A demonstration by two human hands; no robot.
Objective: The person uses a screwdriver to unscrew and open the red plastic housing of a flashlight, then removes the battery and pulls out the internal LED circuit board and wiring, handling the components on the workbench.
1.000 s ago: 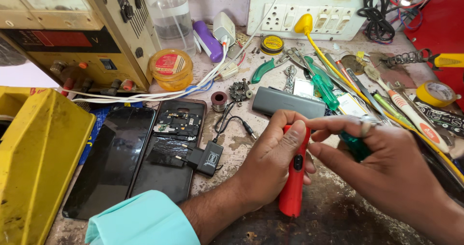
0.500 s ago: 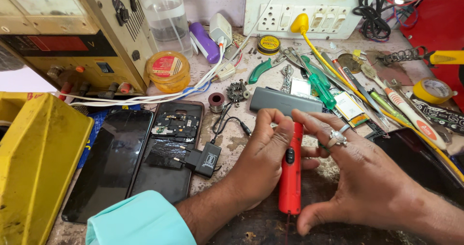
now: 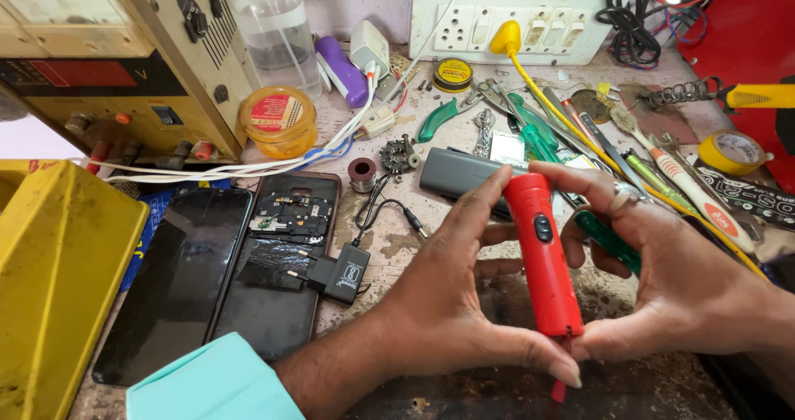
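Head view: both hands pinch a red torch (image 3: 542,258) upright over the workbench (image 3: 389,246); the left hand (image 3: 447,296) presses thumb and forefinger on its two ends, and the right hand (image 3: 671,283) does the same while tucking a green-handled screwdriver (image 3: 609,239) under its fingers. Just behind lies a grey oblong case (image 3: 460,174). Farther left, an opened phone (image 3: 281,263) lies beside a round amber tub with a red label (image 3: 277,120); a yellow tape roll (image 3: 731,152) sits far right.

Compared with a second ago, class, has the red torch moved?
Yes: the red torch has shifted away from the person, its top reaching the grey case.
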